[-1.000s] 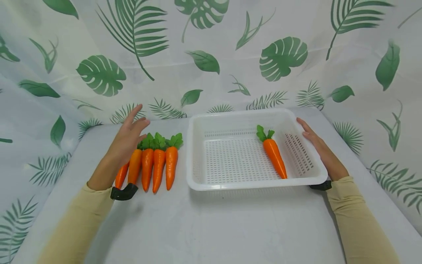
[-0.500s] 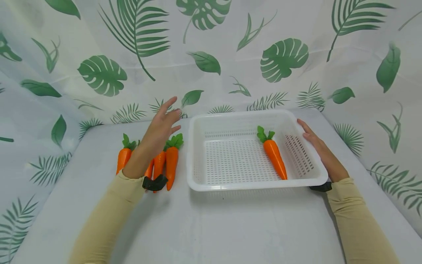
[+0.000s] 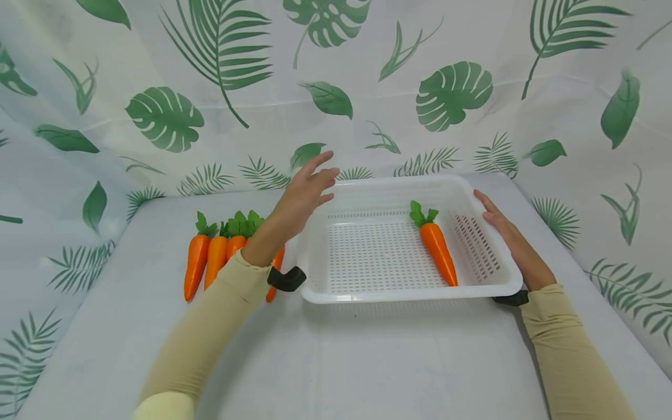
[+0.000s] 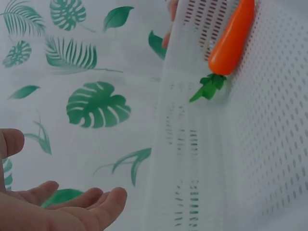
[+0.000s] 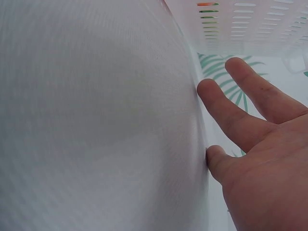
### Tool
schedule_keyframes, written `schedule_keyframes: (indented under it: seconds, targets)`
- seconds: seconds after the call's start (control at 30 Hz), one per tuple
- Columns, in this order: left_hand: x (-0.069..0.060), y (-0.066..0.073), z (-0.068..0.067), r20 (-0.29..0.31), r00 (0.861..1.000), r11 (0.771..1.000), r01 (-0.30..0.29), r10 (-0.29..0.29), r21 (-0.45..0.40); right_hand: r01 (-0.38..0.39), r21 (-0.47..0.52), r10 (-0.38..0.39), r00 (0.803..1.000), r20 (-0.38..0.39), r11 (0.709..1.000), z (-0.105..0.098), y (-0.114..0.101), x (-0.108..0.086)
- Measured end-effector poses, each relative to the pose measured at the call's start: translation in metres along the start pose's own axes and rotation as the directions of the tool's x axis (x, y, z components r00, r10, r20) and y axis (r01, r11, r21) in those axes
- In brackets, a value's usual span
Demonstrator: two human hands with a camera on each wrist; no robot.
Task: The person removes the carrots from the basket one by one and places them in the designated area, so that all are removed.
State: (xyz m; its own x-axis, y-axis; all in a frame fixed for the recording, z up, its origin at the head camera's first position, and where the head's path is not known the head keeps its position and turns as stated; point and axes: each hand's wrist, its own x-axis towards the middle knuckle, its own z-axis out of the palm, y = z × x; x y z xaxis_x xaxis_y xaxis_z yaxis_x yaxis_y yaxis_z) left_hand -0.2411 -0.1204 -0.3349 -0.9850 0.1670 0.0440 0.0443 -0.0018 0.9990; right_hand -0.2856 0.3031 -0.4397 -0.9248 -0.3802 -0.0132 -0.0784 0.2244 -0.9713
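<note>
A white plastic basket (image 3: 378,296) with slotted walls stands on the table, and one orange carrot (image 3: 438,254) with a green leafy top lies tilted in its right part. My left hand (image 3: 301,201) is raised over the basket's left rim with fingers spread and nothing in them. In the left wrist view that hand (image 4: 72,207) shows its palm and loosely bent fingers. At the basket's right side rests my right hand (image 3: 517,251), fingers extended. The right wrist view shows its fingertips against a white surface, below the basket wall (image 5: 260,29); whether they touch the basket, I cannot tell.
Left of the basket, several carrots (image 3: 196,265) lie in a row, leaves pointing away; my left forearm hides part of them. A white cloth with green leaf prints (image 3: 367,116) hangs behind the table (image 3: 367,361). Each wrist wears a black band (image 3: 286,279).
My left hand has moved to the right, from above the carrot row to the basket's left rim, with its fingers still spread. The right hand, basket and carrots have stayed in place.
</note>
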Motion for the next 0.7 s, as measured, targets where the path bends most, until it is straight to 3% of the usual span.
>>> schedule_keyframes:
  seconds: [0.37, 0.7]
  targets:
    - [0.023, -0.016, 0.037, 0.115, 0.987, 0.990, 0.119, -0.111, -0.071, 0.058, 0.026, -0.058, 0.998, 0.007, 0.998, 0.001, 0.003, -0.004]
    - [0.035, -0.024, 0.064, 0.172, 0.967, 0.982, 0.189, -0.187, 0.005, -0.008, -0.032, 0.008, 1.000, 0.003, 0.999, 0.004, -0.002, -0.007]
